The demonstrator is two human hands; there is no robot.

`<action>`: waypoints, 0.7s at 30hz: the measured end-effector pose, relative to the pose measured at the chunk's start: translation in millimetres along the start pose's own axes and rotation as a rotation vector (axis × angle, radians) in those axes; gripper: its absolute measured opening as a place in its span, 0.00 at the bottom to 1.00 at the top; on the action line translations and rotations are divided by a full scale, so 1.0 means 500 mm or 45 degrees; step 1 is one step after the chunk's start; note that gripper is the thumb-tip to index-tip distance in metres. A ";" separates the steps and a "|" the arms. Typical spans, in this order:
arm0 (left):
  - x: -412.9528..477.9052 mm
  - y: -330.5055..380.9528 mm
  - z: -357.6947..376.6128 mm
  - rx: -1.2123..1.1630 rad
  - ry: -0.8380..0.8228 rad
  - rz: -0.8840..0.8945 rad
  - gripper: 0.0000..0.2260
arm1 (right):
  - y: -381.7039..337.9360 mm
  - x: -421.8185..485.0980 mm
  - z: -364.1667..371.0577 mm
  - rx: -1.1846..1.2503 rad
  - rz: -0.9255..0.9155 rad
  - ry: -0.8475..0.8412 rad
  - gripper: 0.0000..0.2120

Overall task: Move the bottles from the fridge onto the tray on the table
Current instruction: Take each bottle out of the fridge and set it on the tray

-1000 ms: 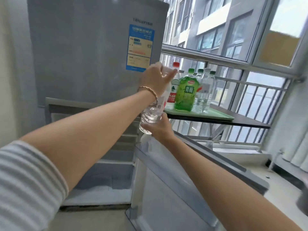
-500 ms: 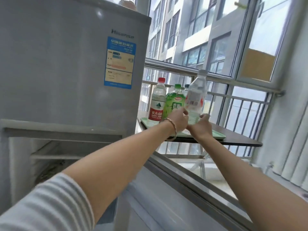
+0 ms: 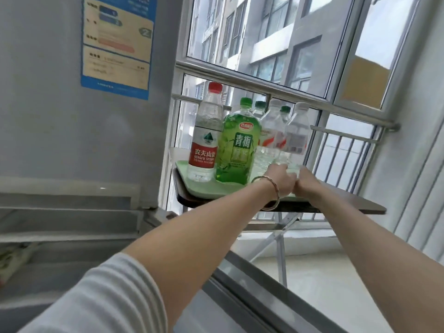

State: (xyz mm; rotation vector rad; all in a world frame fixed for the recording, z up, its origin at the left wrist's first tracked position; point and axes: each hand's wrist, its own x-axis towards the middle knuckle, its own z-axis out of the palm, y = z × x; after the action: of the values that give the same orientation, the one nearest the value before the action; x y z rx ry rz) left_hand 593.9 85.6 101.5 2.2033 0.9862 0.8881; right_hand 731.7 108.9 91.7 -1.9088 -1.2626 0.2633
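Note:
A clear water bottle (image 3: 298,135) with a white cap stands upright at the right end of the green tray (image 3: 192,186), beside other bottles. My left hand (image 3: 281,181), with a bracelet on its wrist, and my right hand (image 3: 308,182) both close around its base from either side. Also on the tray are a red-capped water bottle (image 3: 206,140), a green tea bottle (image 3: 237,150) and several clear bottles (image 3: 271,135) behind. The tray rests on a dark folding table (image 3: 348,205). My hands hide the held bottle's bottom.
The grey fridge (image 3: 60,116) fills the left, its lower compartment (image 3: 72,224) open. The open lower door (image 3: 264,296) juts out below my arms. Window bars and a railing (image 3: 336,140) stand right behind the table.
The clear bottle was carried from the fridge side to the table, then lowered from above the tray down among the other bottles. Both hands stayed on its base.

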 end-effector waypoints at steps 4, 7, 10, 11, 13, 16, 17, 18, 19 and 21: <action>0.017 -0.002 0.010 -0.031 -0.055 -0.051 0.26 | -0.022 0.006 -0.026 0.069 0.076 -0.127 0.13; 0.018 0.003 0.000 -0.004 -0.107 -0.055 0.24 | -0.024 0.025 -0.032 0.071 0.093 -0.177 0.15; 0.015 0.002 -0.009 0.062 -0.178 -0.035 0.22 | -0.031 0.021 -0.028 -0.006 0.124 -0.181 0.08; 0.013 -0.001 -0.009 0.061 -0.189 -0.054 0.23 | -0.033 0.018 -0.025 0.019 0.135 -0.177 0.05; 0.014 -0.005 -0.010 0.010 -0.178 -0.088 0.23 | -0.030 0.021 -0.022 0.018 0.139 -0.170 0.07; -0.001 0.005 -0.025 -0.008 -0.159 -0.082 0.22 | -0.037 0.007 -0.016 -0.024 0.159 -0.118 0.12; -0.008 0.006 -0.032 0.010 -0.152 -0.075 0.22 | -0.042 0.001 -0.015 -0.043 0.164 -0.075 0.14; -0.021 0.012 -0.040 0.027 -0.162 -0.090 0.21 | -0.053 -0.014 -0.013 -0.071 0.182 -0.020 0.19; -0.031 0.014 -0.047 0.044 -0.153 -0.094 0.21 | -0.062 -0.032 -0.011 -0.095 0.197 0.056 0.26; -0.060 0.022 -0.078 0.049 -0.115 -0.125 0.22 | -0.087 -0.079 -0.006 -0.186 0.145 0.226 0.32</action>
State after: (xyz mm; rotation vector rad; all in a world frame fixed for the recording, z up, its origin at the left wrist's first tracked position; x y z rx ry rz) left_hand 553.7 64.0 123.1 2.1861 1.0664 0.7242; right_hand 685.2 81.5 115.2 -2.0824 -1.0824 0.0593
